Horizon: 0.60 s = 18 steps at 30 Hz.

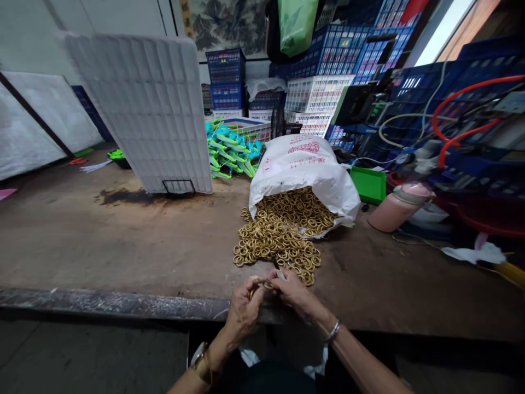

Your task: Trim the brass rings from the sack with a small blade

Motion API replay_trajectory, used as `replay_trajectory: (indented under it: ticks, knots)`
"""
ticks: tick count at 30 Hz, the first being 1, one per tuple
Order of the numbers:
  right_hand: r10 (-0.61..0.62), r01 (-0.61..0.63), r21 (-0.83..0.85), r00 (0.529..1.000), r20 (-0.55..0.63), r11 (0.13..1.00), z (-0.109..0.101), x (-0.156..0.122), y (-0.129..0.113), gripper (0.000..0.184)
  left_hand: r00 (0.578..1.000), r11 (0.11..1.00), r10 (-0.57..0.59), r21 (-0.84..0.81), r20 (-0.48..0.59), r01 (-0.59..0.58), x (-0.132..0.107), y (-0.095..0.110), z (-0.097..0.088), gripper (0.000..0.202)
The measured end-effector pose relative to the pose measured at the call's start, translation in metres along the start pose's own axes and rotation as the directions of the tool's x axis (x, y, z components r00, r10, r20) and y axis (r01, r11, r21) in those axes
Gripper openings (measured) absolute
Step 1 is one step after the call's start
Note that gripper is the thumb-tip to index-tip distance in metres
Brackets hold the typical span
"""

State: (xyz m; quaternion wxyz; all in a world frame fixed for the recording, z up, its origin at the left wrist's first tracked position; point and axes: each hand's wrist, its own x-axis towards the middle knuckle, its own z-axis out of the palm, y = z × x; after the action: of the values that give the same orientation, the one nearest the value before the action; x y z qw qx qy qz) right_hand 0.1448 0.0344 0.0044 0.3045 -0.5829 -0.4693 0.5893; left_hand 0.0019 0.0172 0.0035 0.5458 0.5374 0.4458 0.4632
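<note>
At the table's front edge my left hand (244, 304) is closed around brass-coloured rings, one showing in the curl of its fingers. Another ring (268, 285) sits between the fingertips of both hands. My right hand (296, 293) is closed on a slim tool (280, 273) with a pale part and a dark tip, perhaps a small knife; its exact kind is unclear. Just beyond my hands lies a loose pile of rings (266, 241). It spills from the open mouth of a white woven sack (301, 164) with red print, lying on its side.
A white ribbed panel (143, 115) stands upright in a black wire stand (179, 189) at left. Green and blue plastic pieces (232, 150) are heaped behind. To the right are a green tray (368, 185), a pink bottle (397, 208) and orange hoses (445, 117). Stacked crates (320, 93) fill the back.
</note>
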Motion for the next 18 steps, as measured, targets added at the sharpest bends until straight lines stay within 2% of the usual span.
replay_trajectory:
  ticks: [2, 4, 7, 10, 14, 18]
  knots:
    - [0.069, -0.072, 0.075, 0.997, 0.042, 0.995, 0.0034, -0.0048, -0.0037, 0.009, 0.997, 0.996, 0.062, 0.059, 0.053, -0.065, -0.0011, 0.0008, -0.0003, 0.015]
    - [0.08, -0.083, 0.089, 0.996, 0.033, 0.993, 0.0058, -0.008, -0.0069, 0.01, 0.996, 0.997, 0.041, 0.067, 0.077, -0.046, -0.0021, 0.0023, 0.0, 0.015]
    - [-0.054, 0.054, -0.01, 0.997, -0.06, 0.999, 0.0084, -0.0089, -0.008, 0.017, 0.996, 0.998, -0.059, -0.026, 0.069, 0.061, -0.0026, 0.0038, 0.0016, 0.016]
    - [-0.219, 0.194, -0.172, 0.965, -0.144, 0.966, 0.0103, -0.0079, -0.0069, 0.021, 0.979, 0.973, -0.196, -0.112, 0.054, 0.201, -0.0016, 0.0028, 0.0029, 0.02]
    - [-0.259, 0.214, -0.272, 0.955, -0.144, 0.938, 0.0107, -0.0076, -0.0067, 0.02, 0.939, 0.93, -0.319, -0.148, 0.127, 0.336, -0.0004, -0.0001, 0.0011, 0.029]
    - [-0.254, 0.216, -0.266, 0.96, -0.12, 0.94, 0.0076, -0.0068, -0.0036, 0.027, 0.909, 0.882, -0.357, -0.242, 0.216, 0.404, -0.0028, 0.0014, -0.0017, 0.032]
